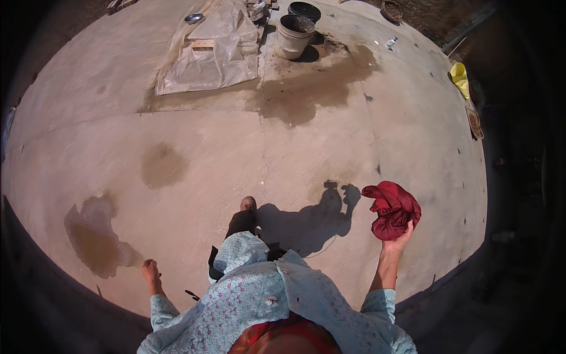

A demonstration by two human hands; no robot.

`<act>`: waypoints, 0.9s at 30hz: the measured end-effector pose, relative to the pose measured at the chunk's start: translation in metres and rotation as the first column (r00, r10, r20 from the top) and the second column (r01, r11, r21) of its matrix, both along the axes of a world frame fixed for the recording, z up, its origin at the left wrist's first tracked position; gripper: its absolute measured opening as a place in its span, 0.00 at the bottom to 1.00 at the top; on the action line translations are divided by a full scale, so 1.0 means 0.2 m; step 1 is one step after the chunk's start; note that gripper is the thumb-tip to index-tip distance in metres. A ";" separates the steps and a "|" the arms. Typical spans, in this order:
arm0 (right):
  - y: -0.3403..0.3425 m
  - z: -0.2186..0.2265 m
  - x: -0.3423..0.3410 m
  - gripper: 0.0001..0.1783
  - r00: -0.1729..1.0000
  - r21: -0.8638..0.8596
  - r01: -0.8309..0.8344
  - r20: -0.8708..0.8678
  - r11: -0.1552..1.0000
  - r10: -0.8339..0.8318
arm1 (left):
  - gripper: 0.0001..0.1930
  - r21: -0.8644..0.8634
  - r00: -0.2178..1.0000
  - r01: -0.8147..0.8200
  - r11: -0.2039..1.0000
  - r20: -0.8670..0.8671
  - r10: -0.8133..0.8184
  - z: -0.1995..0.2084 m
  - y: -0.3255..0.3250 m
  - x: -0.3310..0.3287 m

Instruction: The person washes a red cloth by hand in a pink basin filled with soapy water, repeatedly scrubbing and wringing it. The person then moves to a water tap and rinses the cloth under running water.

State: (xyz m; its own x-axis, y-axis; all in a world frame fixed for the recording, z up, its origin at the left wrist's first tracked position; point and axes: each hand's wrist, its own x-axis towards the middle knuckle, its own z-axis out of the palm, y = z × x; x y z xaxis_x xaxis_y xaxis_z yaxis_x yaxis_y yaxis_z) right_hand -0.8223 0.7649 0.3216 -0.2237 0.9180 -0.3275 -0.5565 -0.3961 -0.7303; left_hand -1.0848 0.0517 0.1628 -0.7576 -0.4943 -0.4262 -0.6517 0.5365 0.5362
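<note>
My right hand (400,241) is raised out to the right, its fingers closed around a bunched dark red cloth (394,207). Folds of the cloth spill over the hand and hide most of the fingers. On the other side, my left hand (151,271) hangs low beside my body, with its fingers curled in and nothing visible in them. It is nearest to a wet patch (101,242) on the concrete floor.
Ahead stand a white bucket (292,42) and a black bucket (305,10), near a wide wet stain (306,97). Plastic sheeting (206,68) carries a metal bowl (193,18) and a brick-like block (203,45). A yellow bag (460,80) and a shallow basket (474,123) lie far right.
</note>
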 end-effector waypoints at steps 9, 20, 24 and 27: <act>0.19 0.23 -0.03 0.30 0.972 0.073 0.211 0.088 0.975 -0.217 | 0.14 0.161 0.924 0.381 0.911 -0.106 -0.368 -0.18 1.29 -1.23; 1.00 0.01 -0.07 0.32 0.939 -0.036 0.337 0.082 0.941 -0.334 | 0.11 0.040 0.737 0.636 0.770 -0.326 -0.592 0.22 2.49 -1.64; 1.46 -0.05 -0.21 0.30 0.986 -0.052 0.169 -0.001 0.984 -0.169 | 0.10 -0.129 0.832 0.508 0.852 -0.183 -0.524 0.08 2.37 -1.54; 1.78 -0.01 -0.36 0.29 0.998 -0.024 0.056 -0.023 0.998 -0.057 | 0.10 -0.067 0.896 0.442 0.895 -0.019 -0.444 0.15 2.58 -1.43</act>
